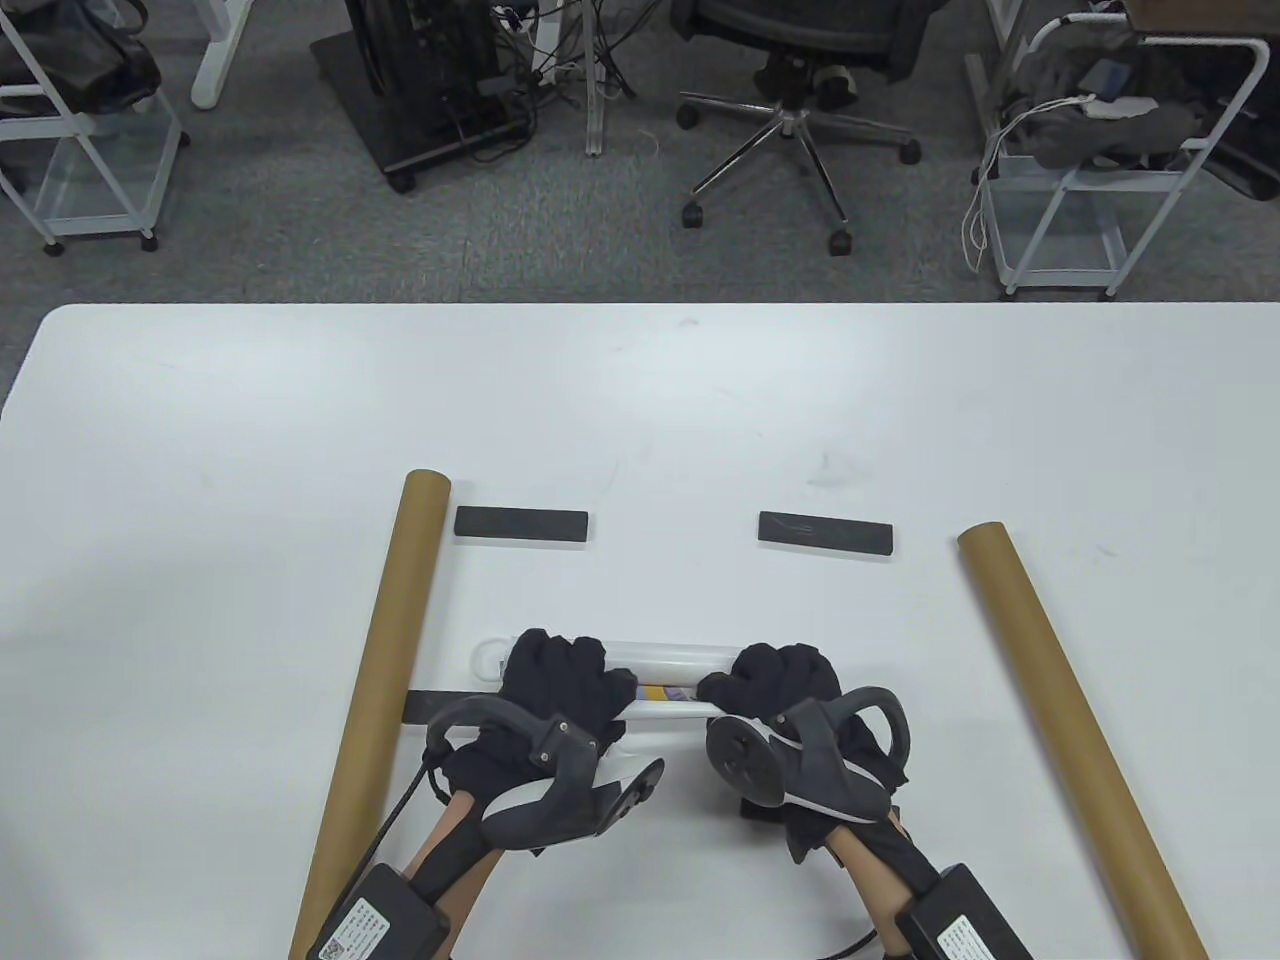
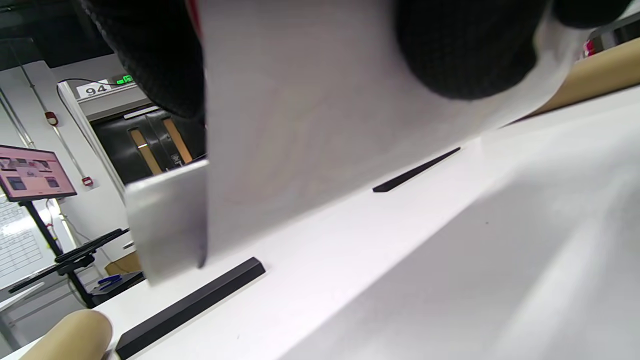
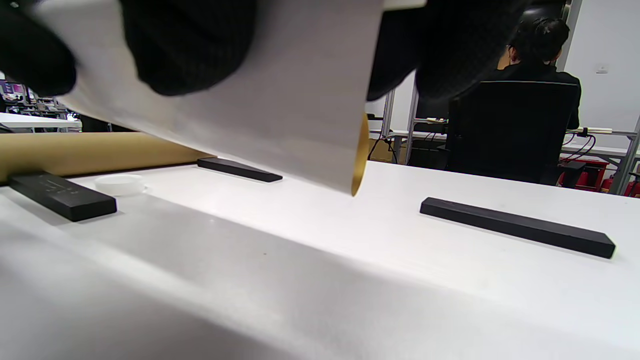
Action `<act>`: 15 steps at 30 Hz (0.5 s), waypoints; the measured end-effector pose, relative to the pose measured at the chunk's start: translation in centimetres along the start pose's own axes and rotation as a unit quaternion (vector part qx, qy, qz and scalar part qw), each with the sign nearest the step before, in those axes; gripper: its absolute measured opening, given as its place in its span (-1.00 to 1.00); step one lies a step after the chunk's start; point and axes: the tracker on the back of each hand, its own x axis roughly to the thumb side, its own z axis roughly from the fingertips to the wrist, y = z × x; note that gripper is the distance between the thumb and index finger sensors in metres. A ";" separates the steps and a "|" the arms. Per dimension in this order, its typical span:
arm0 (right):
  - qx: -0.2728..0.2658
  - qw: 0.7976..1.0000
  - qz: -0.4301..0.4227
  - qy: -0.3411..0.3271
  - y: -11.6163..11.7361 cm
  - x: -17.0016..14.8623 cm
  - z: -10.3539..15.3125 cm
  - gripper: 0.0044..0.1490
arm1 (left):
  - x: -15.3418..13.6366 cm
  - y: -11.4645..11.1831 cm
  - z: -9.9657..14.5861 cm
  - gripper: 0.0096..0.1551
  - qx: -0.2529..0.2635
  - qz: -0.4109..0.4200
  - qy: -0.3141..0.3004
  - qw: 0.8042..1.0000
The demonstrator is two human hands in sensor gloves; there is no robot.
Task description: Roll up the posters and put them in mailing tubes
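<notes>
In the table view both hands worked low in the frame at centre: the left hand (image 1: 560,685) and the right hand (image 1: 775,690) lay side by side with fingers curled over a white poster roll (image 1: 660,655) that ran left to right across the table (image 1: 640,400), a strip of coloured print showing between them. One brown mailing tube (image 1: 385,690) lay slanted at lower left and another tube (image 1: 1075,735) at lower right, well apart from the roll; two black bars (image 1: 521,524) lay above it. In the left wrist view the poster filled the upper middle, gloved fingers (image 2: 465,50) curled down over its outer face. In the right wrist view the roll's open end (image 3: 359,155) hung at centre, above the tabletop, fingers (image 3: 190,45) wrapped round it. To do this step well, I judged both hands should turn together at equal pressure, keeping the end edges flush so the roll stayed narrow enough for a tube.
</notes>
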 end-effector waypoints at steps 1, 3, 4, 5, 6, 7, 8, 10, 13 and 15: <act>-0.002 1.000 0.000 0.000 0.0 0.0 0.0 -0.41 | 0.0 0.0 0.0 -0.40 0.001 0.000 0.001 1.000; -0.005 1.000 -0.004 -0.009 -0.2 0.1 0.2 -0.38 | 0.0 -0.1 0.0 -0.35 -0.010 0.012 0.007 1.000; -0.012 1.000 -0.001 -0.011 -0.2 0.2 0.3 -0.37 | 0.1 -0.2 0.1 -0.34 -0.018 0.017 0.003 1.000; -0.016 1.000 0.008 -0.010 -0.2 0.3 0.4 -0.34 | 0.1 -0.2 0.1 -0.32 -0.016 0.019 0.001 1.000; -0.023 1.000 0.015 -0.012 -0.3 0.3 0.6 -0.31 | 0.1 -0.2 0.2 -0.30 -0.011 0.023 -0.002 1.000; -0.029 0.999 0.018 -0.013 -0.2 0.3 0.6 -0.31 | 0.1 -0.3 0.2 -0.29 -0.011 0.025 -0.002 1.000; -0.036 0.999 0.020 -0.012 -0.2 0.3 0.7 -0.29 | 0.0 -0.3 0.3 -0.26 -0.010 0.028 -0.001 1.000; -0.037 0.999 0.020 -0.008 -0.1 0.1 0.7 -0.29 | -0.2 -0.4 0.2 -0.30 -0.008 0.041 0.002 0.999; -0.034 0.999 0.008 -0.006 -0.2 -0.2 0.8 -0.33 | -0.3 -0.5 0.1 -0.44 -0.010 0.058 0.008 0.998; -0.028 1.000 0.008 -0.004 -0.2 -0.3 0.8 -0.34 | -0.4 -0.4 0.1 -0.45 -0.007 0.065 0.010 0.998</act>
